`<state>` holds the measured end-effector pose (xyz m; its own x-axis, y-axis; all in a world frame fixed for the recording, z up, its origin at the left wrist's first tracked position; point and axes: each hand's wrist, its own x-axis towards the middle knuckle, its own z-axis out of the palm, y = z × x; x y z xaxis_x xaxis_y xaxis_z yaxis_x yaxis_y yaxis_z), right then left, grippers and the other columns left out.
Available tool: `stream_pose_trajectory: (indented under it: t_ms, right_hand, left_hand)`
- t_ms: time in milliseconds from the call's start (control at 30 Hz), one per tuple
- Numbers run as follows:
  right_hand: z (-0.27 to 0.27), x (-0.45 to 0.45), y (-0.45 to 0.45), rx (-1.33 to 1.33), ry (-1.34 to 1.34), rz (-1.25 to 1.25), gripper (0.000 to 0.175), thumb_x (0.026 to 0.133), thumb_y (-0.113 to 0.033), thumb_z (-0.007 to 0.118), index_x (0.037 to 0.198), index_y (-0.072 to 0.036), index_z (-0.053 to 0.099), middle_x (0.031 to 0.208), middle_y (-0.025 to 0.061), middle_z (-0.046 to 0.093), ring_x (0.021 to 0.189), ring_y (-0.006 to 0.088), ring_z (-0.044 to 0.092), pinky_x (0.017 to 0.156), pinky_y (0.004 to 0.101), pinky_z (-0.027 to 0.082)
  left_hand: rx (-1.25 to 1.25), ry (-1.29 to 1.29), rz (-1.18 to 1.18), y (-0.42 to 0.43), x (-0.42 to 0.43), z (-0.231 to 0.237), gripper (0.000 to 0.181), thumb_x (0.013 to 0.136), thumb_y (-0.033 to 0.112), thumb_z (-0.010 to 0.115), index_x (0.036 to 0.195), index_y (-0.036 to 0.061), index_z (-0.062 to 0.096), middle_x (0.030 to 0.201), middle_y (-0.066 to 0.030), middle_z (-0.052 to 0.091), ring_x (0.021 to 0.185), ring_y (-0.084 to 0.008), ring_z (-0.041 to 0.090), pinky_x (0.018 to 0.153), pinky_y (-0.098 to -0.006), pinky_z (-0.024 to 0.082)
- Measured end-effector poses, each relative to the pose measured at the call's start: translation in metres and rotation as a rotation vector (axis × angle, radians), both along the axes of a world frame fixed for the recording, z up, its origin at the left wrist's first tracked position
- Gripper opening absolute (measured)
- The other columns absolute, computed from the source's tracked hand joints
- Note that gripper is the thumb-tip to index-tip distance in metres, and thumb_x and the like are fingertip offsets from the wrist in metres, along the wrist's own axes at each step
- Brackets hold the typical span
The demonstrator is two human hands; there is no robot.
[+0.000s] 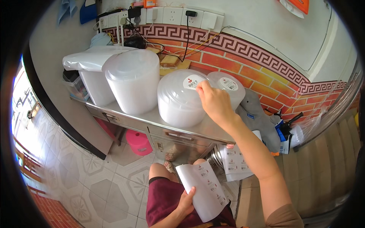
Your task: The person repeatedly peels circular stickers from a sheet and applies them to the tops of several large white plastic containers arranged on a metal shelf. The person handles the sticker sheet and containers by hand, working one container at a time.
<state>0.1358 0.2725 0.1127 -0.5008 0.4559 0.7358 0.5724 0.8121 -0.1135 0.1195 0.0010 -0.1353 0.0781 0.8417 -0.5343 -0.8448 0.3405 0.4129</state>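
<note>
My right hand (215,101) reaches over a stack of clear plastic lids (176,94) on the metal counter, its fingertips at the edge of a round white sticker (191,81) on the top lid. Whether the fingers still grip the sticker I cannot tell. My left hand (186,201) holds a sheet of stickers (203,188) over my lap, thumb on top; printed stickers run down its right side. Behind the near stack, a second lid stack (235,95) bears a similar round sticker (228,83). Two taller stacks of translucent plastic containers (134,85) (95,85) stand to the left.
The steel counter (125,115) has drawers below its front edge. A pink plastic stool (139,142) is under it. More sticker sheets (235,164) hang at the right, by a grey cloth (253,119). Cables run from power sockets (172,15) along the wall.
</note>
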Motion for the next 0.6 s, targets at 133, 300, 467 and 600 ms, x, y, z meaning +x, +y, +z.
stream_pose_trajectory:
  t_ms: [133,300,467,600]
  right_hand:
    - [0.023,0.018,0.018,0.15,0.129,-0.101,0.008,0.087,-0.016,0.055,0.087,-0.008,0.052,0.058,0.0135,0.057,0.054,0.0322,0.059,0.047,0.0414,0.045]
    - [0.019,0.072,0.081,0.14,-0.003,-0.322,0.011,0.087,-0.016,0.053,0.087,-0.005,0.052,0.069,0.0176,0.061,0.06,0.0365,0.06,0.051,0.0459,0.045]
    - [-0.017,0.08,0.095,0.075,-0.135,-0.358,0.014,0.087,-0.017,0.049,0.083,-0.003,0.052,0.064,0.0188,0.06,0.061,0.0357,0.061,0.055,0.0463,0.048]
    - [-0.028,0.083,0.097,0.01,-0.166,-0.373,0.011,0.086,-0.014,0.053,0.086,-0.004,0.052,0.068,0.0181,0.061,0.061,0.0387,0.06,0.054,0.047,0.047]
  left_hand:
    - [-0.053,0.054,0.058,0.0,0.006,0.009,0.043,0.093,0.034,0.046,0.123,0.0031,0.04,0.116,-0.0123,0.051,0.103,-0.0235,0.051,0.091,-0.0394,0.044]
    - [-0.014,0.023,0.064,0.001,0.007,0.002,0.04,0.095,0.032,0.043,0.121,0.0021,0.041,0.113,-0.0121,0.053,0.101,-0.0226,0.052,0.088,-0.0382,0.045]
    - [-0.031,0.079,0.107,-0.003,0.011,-0.009,0.038,0.096,0.032,0.041,0.118,0.0009,0.043,0.109,-0.012,0.054,0.1,-0.0222,0.053,0.086,-0.0394,0.047]
    - [-0.056,0.068,0.104,-0.003,0.012,-0.002,0.043,0.096,0.037,0.038,0.119,0.0011,0.042,0.112,-0.0125,0.053,0.103,-0.0243,0.052,0.088,-0.0405,0.045]
